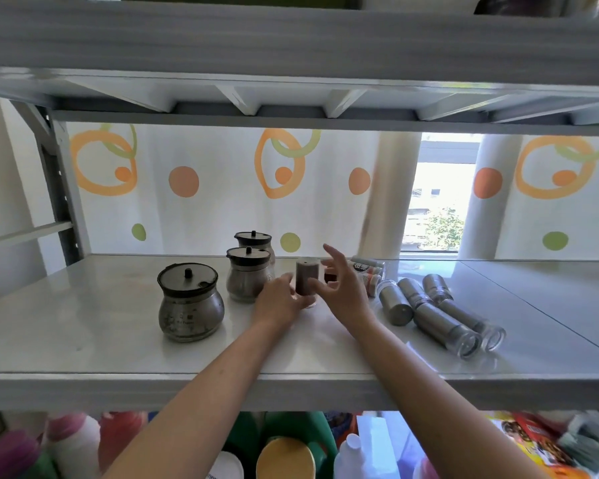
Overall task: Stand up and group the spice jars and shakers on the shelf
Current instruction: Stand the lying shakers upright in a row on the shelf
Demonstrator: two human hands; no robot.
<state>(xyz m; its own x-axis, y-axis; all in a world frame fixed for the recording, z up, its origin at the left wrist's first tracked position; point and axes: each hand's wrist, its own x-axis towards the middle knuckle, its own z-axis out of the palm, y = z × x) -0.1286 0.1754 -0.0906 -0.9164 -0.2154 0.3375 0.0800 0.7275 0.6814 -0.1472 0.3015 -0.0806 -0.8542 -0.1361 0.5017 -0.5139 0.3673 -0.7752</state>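
Shaker [306, 281]: upright mid shelf [83, 305], set beside lidded jars [248, 274] to group
Left hand [279, 302]: fingers curled round its base, steadying
Right hand [343, 288]: fingers spread, empty
Fallen shakers [429, 305]: right, lying flat

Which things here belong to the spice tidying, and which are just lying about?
Part of the job: upright shaker; shakers on their sides; small bottles lying behind; three lidded jars; shelf.
Just lying about: bottles on the lower shelf; packets beside them; patterned curtain.
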